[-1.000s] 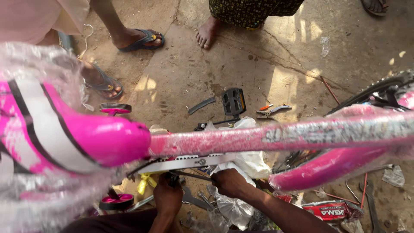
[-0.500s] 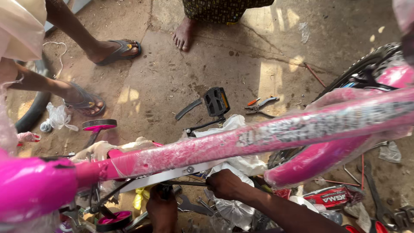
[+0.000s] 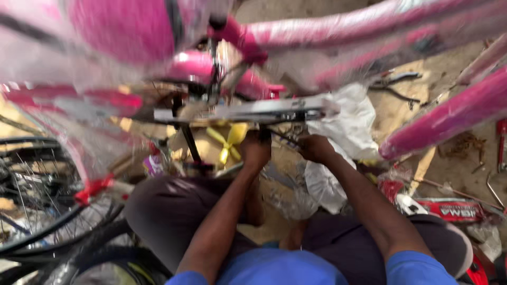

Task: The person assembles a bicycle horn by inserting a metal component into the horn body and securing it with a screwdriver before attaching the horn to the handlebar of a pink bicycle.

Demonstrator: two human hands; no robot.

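My left hand [image 3: 255, 150] is closed around a dark part just under the silver chain guard [image 3: 248, 112] of the pink bike frame [image 3: 338, 31]. My right hand [image 3: 315, 148] grips beside it, under the guard, against white plastic wrap [image 3: 348, 124]. A yellow piece [image 3: 227, 142] lies behind my left fingers.

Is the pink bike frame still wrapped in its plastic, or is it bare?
Wrapped. Clear, wrinkled film covers the pink frame tubes, with loose plastic hanging beside the left hand and right hand.
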